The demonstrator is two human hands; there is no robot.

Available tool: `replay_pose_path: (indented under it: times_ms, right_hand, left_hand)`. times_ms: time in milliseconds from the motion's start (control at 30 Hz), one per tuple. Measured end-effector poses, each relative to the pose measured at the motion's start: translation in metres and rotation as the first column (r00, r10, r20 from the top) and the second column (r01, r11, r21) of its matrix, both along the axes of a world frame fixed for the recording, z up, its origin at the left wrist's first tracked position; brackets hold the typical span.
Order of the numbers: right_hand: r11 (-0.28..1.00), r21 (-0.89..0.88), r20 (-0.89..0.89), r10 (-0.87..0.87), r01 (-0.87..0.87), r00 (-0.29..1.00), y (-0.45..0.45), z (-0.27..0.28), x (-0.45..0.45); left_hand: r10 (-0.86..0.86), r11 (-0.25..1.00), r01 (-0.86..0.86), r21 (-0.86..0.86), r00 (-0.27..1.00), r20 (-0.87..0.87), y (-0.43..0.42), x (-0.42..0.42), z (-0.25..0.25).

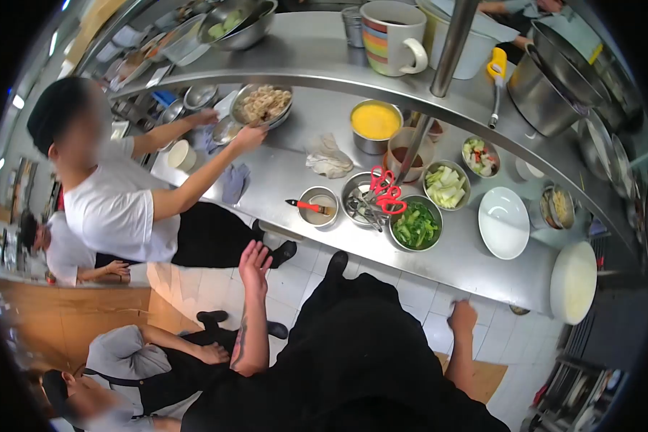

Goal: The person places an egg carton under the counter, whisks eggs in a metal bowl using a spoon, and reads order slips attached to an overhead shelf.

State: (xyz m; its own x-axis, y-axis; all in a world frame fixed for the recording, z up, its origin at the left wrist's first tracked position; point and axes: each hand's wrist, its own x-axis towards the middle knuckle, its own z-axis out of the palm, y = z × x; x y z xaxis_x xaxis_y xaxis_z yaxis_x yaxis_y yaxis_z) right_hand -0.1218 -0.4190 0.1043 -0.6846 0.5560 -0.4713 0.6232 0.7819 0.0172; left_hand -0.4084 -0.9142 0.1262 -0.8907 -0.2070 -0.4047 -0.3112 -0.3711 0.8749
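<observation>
My left hand [255, 266] is raised in the air with its fingers stretched out, holding nothing. It is in front of the counter, below a small steel bowl [318, 217] with a red-handled brush [311, 207] in it. My right hand [464, 315] hangs in front of the counter with its fingers curled closed. A dark bit shows at its edge, too small to name. The counter near my hands bears a steel bowl of red-handled scissors [386, 191] and metal utensils, a bowl of green leafy vegetables [415, 225] and a white oval plate [503, 223].
A co-worker [122, 194] at the left holds a bowl of pale food [265, 104]. Another person [133, 360] is close by my left side. A pot of yellow liquid [376, 122] and a cloth [330, 155] are on the counter. Above runs a shelf with a striped mug [385, 43].
</observation>
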Motion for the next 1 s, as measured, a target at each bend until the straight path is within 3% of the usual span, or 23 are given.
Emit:
replay_pose_path:
  times_ms: [33, 67, 100, 133, 200, 267, 300, 333, 400, 467, 567, 633, 733, 800, 867, 900, 967, 1000]
  right_hand:
    - [0.980, -0.098, -0.197, 0.151, -0.173, 0.969, 0.024, -0.064, 0.049]
    - [0.736, -0.644, -0.120, -0.366, 0.209, 0.923, 0.016, -0.059, 0.047]
    - [0.534, -0.790, -0.048, -0.544, 0.301, 0.838, 0.002, -0.045, 0.045]
    - [0.590, -0.788, -0.153, -0.463, 0.175, 0.873, -0.008, -0.032, 0.037]
    - [0.837, -0.539, -0.251, -0.054, -0.093, 0.967, -0.006, -0.038, 0.020]
    - [0.850, -0.497, -0.324, 0.002, -0.172, 0.946, -0.010, -0.020, -0.012]
    - [0.857, -0.456, -0.390, 0.050, -0.240, 0.919, -0.014, -0.010, -0.028]
    - [0.859, -0.453, -0.394, 0.047, -0.239, 0.918, -0.017, -0.001, -0.040]
    - [0.845, -0.503, -0.440, -0.070, -0.180, 0.895, -0.021, 0.014, -0.062]
    - [0.833, -0.540, -0.428, -0.143, -0.126, 0.892, -0.024, 0.017, -0.067]
    - [0.841, -0.530, -0.459, -0.174, -0.111, 0.871, -0.028, 0.011, -0.056]
    - [0.878, -0.476, -0.337, -0.127, -0.053, 0.933, -0.035, 0.013, -0.051]
    - [0.866, -0.500, -0.203, -0.104, -0.012, 0.974, -0.037, 0.006, -0.044]
    - [0.872, -0.488, -0.210, -0.092, -0.023, 0.973, -0.035, 0.000, -0.042]
    - [0.878, -0.478, -0.215, -0.072, -0.040, 0.974, -0.032, 0.001, -0.041]
    - [0.879, -0.475, -0.255, -0.085, -0.048, 0.963, -0.030, 0.001, -0.042]
    - [0.878, -0.475, -0.295, -0.090, -0.065, 0.951, -0.028, 0.009, -0.044]
    - [0.891, -0.448, -0.283, -0.060, -0.077, 0.957, -0.027, 0.018, -0.045]
  left_hand:
    - [0.078, 0.997, -0.077, -0.025, 0.996, 0.049, -0.002, 0.017, -0.016]
    - [0.148, 0.988, -0.142, -0.061, 0.985, 0.094, -0.003, 0.030, -0.029]
    - [0.180, 0.982, -0.173, -0.081, 0.979, 0.098, -0.001, 0.040, -0.037]
    - [0.206, 0.976, -0.196, -0.098, 0.973, 0.103, 0.005, 0.047, -0.043]
    - [0.233, 0.967, -0.221, -0.125, 0.968, 0.093, 0.019, 0.046, -0.053]
    - [-0.018, 0.920, 0.005, -0.392, 0.999, -0.030, 0.024, 0.037, -0.087]
    - [-0.128, 0.858, 0.022, -0.513, 0.976, -0.173, 0.020, 0.028, -0.121]
    - [-0.244, 0.688, 0.023, -0.726, 0.949, -0.201, 0.024, 0.019, -0.134]
    - [-0.424, 0.531, 0.107, -0.840, 0.893, -0.154, 0.047, 0.015, -0.098]
    - [-0.589, 0.437, 0.187, -0.880, 0.799, -0.123, 0.054, 0.009, -0.100]
    - [-0.700, 0.409, 0.282, -0.868, 0.707, -0.100, 0.059, 0.014, -0.105]
    - [-0.681, 0.470, 0.535, -0.702, 0.726, 0.098, 0.048, 0.006, -0.124]
    - [-0.624, 0.534, 0.483, -0.694, 0.779, 0.062, 0.043, -0.001, -0.137]
    - [-0.651, 0.487, 0.511, -0.708, 0.753, 0.096, 0.044, -0.005, -0.141]
    - [-0.698, 0.289, 0.559, -0.777, 0.679, 0.229, 0.047, -0.001, -0.134]
    - [-0.696, 0.288, 0.560, -0.777, 0.679, 0.232, 0.044, 0.002, -0.147]
    - [-0.718, -0.002, 0.560, -0.828, 0.576, 0.391, 0.035, 0.010, -0.171]
    - [-0.712, 0.002, 0.558, -0.830, 0.584, 0.391, 0.034, 0.014, -0.174]
